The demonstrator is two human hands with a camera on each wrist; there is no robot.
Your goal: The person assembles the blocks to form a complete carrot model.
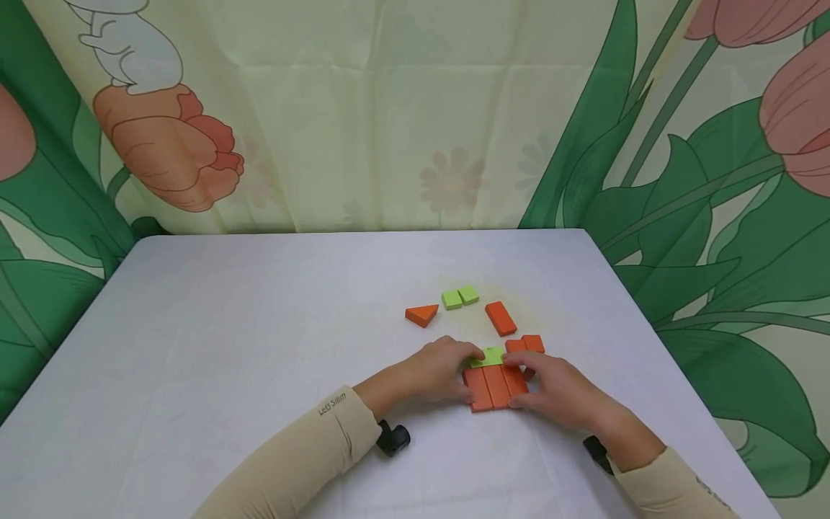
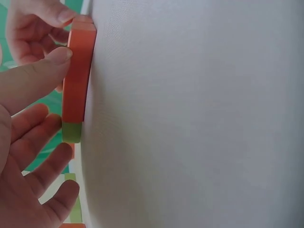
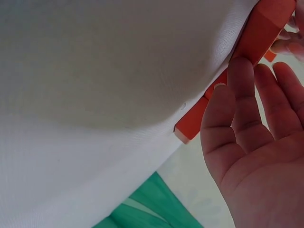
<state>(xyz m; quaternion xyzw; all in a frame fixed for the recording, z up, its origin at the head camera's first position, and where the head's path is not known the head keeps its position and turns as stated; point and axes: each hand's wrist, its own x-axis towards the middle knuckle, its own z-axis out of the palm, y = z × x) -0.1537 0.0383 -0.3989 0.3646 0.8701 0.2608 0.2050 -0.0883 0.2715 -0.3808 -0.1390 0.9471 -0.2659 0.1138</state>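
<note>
Three orange rectangular blocks (image 1: 496, 389) lie side by side on the table, with a green piece (image 1: 493, 355) set along their far ends. My left hand (image 1: 441, 371) is at the left side of this group. Its thumb touches the orange side (image 2: 80, 76) in the left wrist view, and its loosely spread fingers reach beside the green end (image 2: 71, 133). From the right, my right hand (image 1: 560, 386) has its thumb at the near right corner and fingertips by the green piece's right end. Its fingers look extended against an orange block (image 3: 260, 35) in the right wrist view.
Just beyond the right hand lie two small orange blocks (image 1: 533, 343). Farther back are an orange rectangular block (image 1: 501, 318), two green cubes (image 1: 460, 297) and an orange triangular block (image 1: 422, 315). A white cloth covers the table (image 1: 259, 339); a printed curtain (image 1: 389, 115) hangs behind it.
</note>
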